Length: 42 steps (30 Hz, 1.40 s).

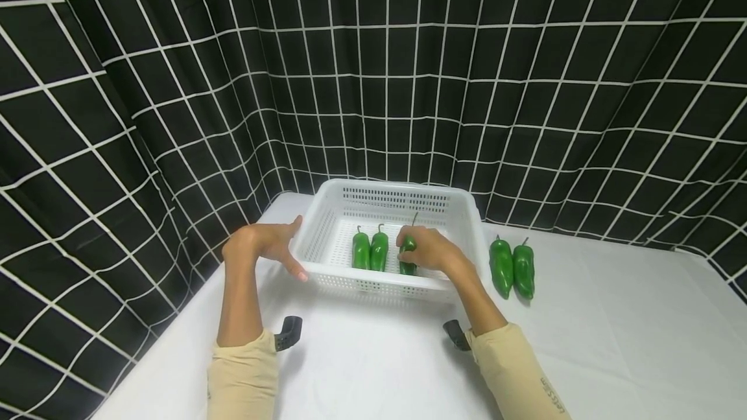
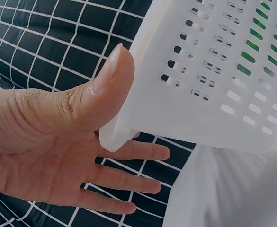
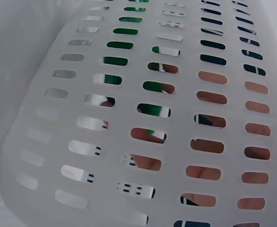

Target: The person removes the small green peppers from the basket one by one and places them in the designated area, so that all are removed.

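A white perforated plastic basket (image 1: 403, 185) stands on the white cloth. At its left front corner my left hand (image 1: 265, 242) rests against the rim. The left wrist view shows that thumb (image 2: 112, 78) at the rim's corner and the other fingers spread nearly straight. Inside the basket, my right hand (image 1: 430, 248) holds a green chili pepper (image 1: 408, 264) with its stem pointing away from me. Two more green chili peppers (image 1: 379, 251) lie side by side to its left. From the right wrist, the basket's slotted wall (image 3: 181, 106) hides most of the hand and pepper.
Two green chili peppers (image 1: 512, 269) lie together on the white cloth (image 1: 613, 303), just right of the basket. A black curtain with a white grid (image 1: 397, 70) hangs close behind the basket and down the left side.
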### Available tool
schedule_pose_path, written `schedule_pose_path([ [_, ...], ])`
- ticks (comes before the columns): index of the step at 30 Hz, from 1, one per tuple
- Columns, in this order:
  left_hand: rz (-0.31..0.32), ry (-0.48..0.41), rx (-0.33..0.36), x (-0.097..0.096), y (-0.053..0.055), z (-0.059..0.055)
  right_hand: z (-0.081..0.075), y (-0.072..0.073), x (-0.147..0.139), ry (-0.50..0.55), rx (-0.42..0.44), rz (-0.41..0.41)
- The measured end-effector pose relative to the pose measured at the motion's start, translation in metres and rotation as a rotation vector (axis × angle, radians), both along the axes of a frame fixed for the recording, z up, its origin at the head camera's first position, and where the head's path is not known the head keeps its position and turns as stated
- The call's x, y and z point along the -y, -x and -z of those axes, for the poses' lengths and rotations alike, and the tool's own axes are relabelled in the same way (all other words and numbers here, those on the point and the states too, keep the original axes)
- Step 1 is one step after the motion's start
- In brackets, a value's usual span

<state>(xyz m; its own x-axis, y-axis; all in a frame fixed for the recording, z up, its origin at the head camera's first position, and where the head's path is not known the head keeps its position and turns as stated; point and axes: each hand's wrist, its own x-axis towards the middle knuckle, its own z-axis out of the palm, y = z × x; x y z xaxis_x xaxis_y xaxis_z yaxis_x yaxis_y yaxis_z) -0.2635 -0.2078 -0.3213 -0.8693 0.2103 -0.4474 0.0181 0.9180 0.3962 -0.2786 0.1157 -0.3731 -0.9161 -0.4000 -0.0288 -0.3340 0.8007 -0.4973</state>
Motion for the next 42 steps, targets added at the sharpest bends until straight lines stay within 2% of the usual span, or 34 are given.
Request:
schedule_pose_path([
  [7,-0.015,0.004,-0.003,0.0,0.0,0.001,-0.005,0.002,-0.002,0.071,-0.066,0.008],
  [16,-0.017,0.004,-0.002,0.0,0.001,0.002,-0.01,0.001,-0.005,0.138,-0.114,-0.064],
  [23,-0.02,-0.001,0.0,0.001,0.001,0.002,-0.026,-0.003,-0.009,0.189,-0.091,-0.081],
  [27,-0.02,-0.003,-0.001,0.002,0.0,0.002,-0.036,-0.007,-0.014,0.271,-0.054,-0.093],
  [33,-0.009,-0.004,-0.005,0.001,-0.001,0.002,-0.046,-0.012,-0.02,0.383,-0.007,-0.019],
  [38,-0.013,0.009,-0.008,0.0,-0.001,0.003,-0.052,-0.015,-0.029,0.385,0.022,0.052],
  [42,0.0,0.014,-0.014,0.0,0.0,0.003,-0.056,-0.016,-0.038,0.378,0.017,0.079],
])
